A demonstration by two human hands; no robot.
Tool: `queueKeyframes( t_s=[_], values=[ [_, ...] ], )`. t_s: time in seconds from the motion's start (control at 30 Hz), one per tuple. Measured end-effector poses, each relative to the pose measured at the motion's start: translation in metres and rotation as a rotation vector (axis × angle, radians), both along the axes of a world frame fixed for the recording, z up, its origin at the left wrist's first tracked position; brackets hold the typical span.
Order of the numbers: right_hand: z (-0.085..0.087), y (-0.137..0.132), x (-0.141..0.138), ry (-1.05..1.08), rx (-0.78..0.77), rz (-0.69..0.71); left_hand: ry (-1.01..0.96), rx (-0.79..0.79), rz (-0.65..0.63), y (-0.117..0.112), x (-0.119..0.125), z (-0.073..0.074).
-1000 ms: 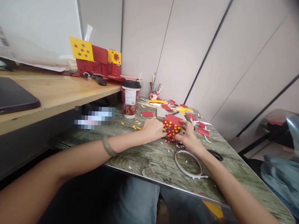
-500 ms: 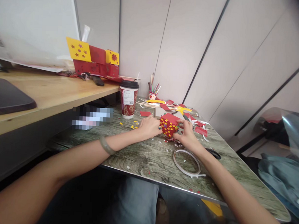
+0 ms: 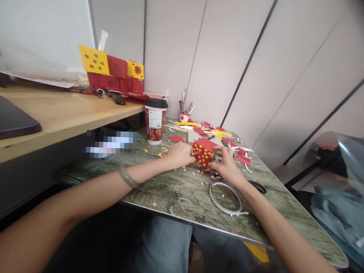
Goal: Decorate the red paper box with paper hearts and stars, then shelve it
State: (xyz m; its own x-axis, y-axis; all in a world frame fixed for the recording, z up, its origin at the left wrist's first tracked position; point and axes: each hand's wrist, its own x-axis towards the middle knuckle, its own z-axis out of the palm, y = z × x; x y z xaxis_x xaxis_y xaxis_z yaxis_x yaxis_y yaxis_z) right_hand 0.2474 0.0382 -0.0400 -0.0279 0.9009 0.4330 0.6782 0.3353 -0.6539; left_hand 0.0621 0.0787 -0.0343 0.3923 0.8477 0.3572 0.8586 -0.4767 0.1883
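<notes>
A small red paper box with yellow stars [image 3: 203,152] rests on the grey wood-grain table [image 3: 179,192]. My left hand [image 3: 179,155] grips its left side with curled fingers. My right hand [image 3: 226,162] grips its right side, fingers pressed to the paper. Both wrists lie low over the table. A jade bangle [image 3: 127,177] circles my left forearm. A roll of thin tape [image 3: 225,197] lies just under my right wrist.
A red paper cup with a black lid [image 3: 155,120] stands left of the box. Red and yellow paper scraps [image 3: 221,134] and a pen pot [image 3: 184,115] sit behind. A higher wooden desk [image 3: 59,111] at the left holds red and yellow paper boxes [image 3: 112,74] and a dark tablet [image 3: 7,121].
Both hands have turned and folded the star box, which now looks more compact and sits slightly farther from me. The camera view has drifted a little.
</notes>
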Motion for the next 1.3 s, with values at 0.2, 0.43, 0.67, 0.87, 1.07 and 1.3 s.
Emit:
queueKeyframes(
  t_s=[0.2,0.43,0.67,0.87,1.07,1.3],
  values=[
    [0.002,-0.001,-0.001,-0.004,-0.021,-0.009,-0.082,-0.050,-0.037,0.007,-0.003,-0.002],
    [0.003,-0.002,-0.001,-0.028,-0.002,-0.019,-0.114,-0.037,-0.064,0.008,-0.003,-0.003],
    [0.004,-0.003,-0.001,-0.074,0.019,-0.024,-0.122,-0.013,-0.080,0.011,-0.004,-0.006],
    [0.005,-0.003,0.001,-0.089,0.035,-0.029,-0.110,-0.032,-0.082,0.015,-0.004,-0.006],
    [0.007,0.000,0.002,-0.080,0.072,-0.003,-0.094,-0.095,-0.204,0.028,-0.018,0.005],
    [0.002,0.004,0.006,0.017,0.062,0.013,-0.285,-0.177,-0.380,0.039,-0.021,-0.001]
  ],
)
